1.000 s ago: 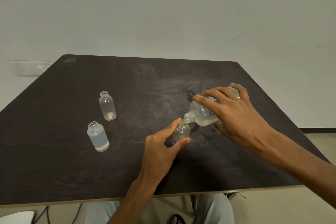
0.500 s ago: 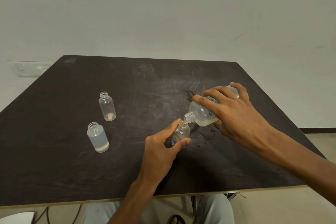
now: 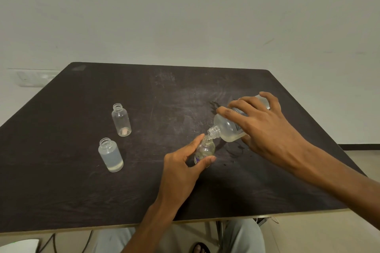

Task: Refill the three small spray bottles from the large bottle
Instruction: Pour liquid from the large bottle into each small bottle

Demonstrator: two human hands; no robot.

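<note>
I am pouring into one of the three small bottles. My right hand (image 3: pixel 265 129) is wrapped over the large bottle (image 3: pixel 228 129), fingers curled across its top side and thumb underneath, holding it tipped steeply so its open neck points down and to the left. That neck sits right at the mouth of the small bottle (image 3: pixel 204 150) near the middle of the table (image 3: pixel 185 88), and a thin run of clear liquid seems to pass between them. My left hand (image 3: pixel 183 168) pinches this small bottle between thumb and forefinger, keeping it upright on the tabletop; the other fingers are tucked behind and I cannot tell how they sit.

Two more small bottles stand uncapped to the left, well apart from the pour. The nearer one (image 3: pixel 111 155) looks cloudy and appears mostly full. The farther one (image 3: pixel 121 120) looks almost empty, with only something pale at its bottom. So I judge I am on the second fill, with the farther bottle left to do.

Dark wet-looking marks (image 3: pixel 234 150) lie on the table just right of the bottle I am filling, so spilling is a real risk with a mouth this narrow. Next I need to watch the level rise, tip the large bottle back upright before it overflows, then move to the far-left bottle and steady it the same way.
</note>
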